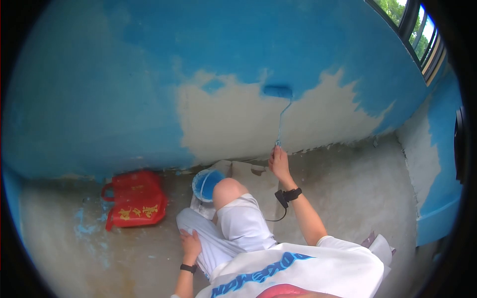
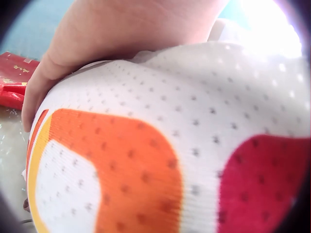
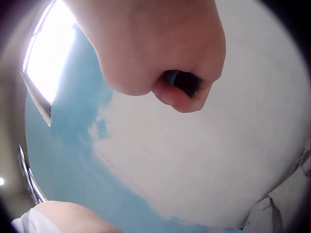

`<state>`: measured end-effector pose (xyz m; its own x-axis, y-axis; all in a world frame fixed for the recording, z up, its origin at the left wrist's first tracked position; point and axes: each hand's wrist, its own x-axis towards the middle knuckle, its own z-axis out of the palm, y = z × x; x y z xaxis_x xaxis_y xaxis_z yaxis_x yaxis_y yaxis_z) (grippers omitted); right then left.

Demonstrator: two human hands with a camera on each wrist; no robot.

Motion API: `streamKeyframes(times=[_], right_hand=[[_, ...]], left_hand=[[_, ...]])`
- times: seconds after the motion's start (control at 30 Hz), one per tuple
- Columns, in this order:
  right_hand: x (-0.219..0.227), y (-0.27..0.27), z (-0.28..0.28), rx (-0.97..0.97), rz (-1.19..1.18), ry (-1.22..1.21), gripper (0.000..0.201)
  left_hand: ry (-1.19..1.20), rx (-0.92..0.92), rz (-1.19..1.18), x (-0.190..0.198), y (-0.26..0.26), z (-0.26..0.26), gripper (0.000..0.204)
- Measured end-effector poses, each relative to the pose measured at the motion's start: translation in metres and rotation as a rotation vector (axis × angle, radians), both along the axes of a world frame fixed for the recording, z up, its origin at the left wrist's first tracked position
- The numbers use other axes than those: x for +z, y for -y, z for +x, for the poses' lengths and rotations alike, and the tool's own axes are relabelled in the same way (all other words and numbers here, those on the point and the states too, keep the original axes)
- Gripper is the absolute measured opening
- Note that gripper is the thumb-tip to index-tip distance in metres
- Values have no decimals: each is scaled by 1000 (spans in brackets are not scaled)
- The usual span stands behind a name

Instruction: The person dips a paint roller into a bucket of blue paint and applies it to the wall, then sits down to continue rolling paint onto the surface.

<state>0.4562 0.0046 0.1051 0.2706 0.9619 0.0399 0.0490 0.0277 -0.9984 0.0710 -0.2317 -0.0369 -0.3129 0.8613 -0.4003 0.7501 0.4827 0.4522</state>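
My right hand [image 1: 280, 163] grips the handle of a paint roller, its fingers curled round the dark handle end in the right wrist view. The blue-soaked roller [image 1: 278, 91] lies against the wall [image 1: 223, 114], at the upper border of a bare whitish patch framed by blue paint. Down at the left, my left hand [image 1: 190, 244] rests on the light shorts over my thigh. Its fingers [image 2: 36, 92] drape over the white dotted cloth [image 2: 194, 87] in the left wrist view. A bucket [image 1: 207, 185] with blue paint inside stands beside my knee, near the wall's foot.
A red bag [image 1: 136, 198] with yellow lettering lies on the floor to the left. Blue splashes mark the concrete floor [image 1: 54, 213] beside it. Cardboard [image 1: 243, 174] lies along the wall base behind my knee. A barred window [image 1: 417, 35] is at the upper right.
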Motion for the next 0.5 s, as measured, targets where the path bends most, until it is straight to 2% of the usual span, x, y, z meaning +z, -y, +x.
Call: streamKeyframes(times=[0.07,0.13,0.23,0.37,0.43,0.5], right_hand=[[7,-3,-4,21,-38,-69,41],[54,-10,-14,37,-6,-262,42],[96,-32,-13,26,104,-279,42],[65,-44,1,46,149,-218,42],[33,-25,-2,32,1,-141,42],[16,-6,-2,38,-38,-132,41]], left_hand=[[-10,0,-9,6,-1,2,76],[-12,-6,-1,6,-2,2,76],[-6,-12,-19,11,-2,2,76],[-8,7,-14,14,-5,6,76],[-20,10,-1,0,-3,4,76],[-33,8,11,-6,-3,4,76]])
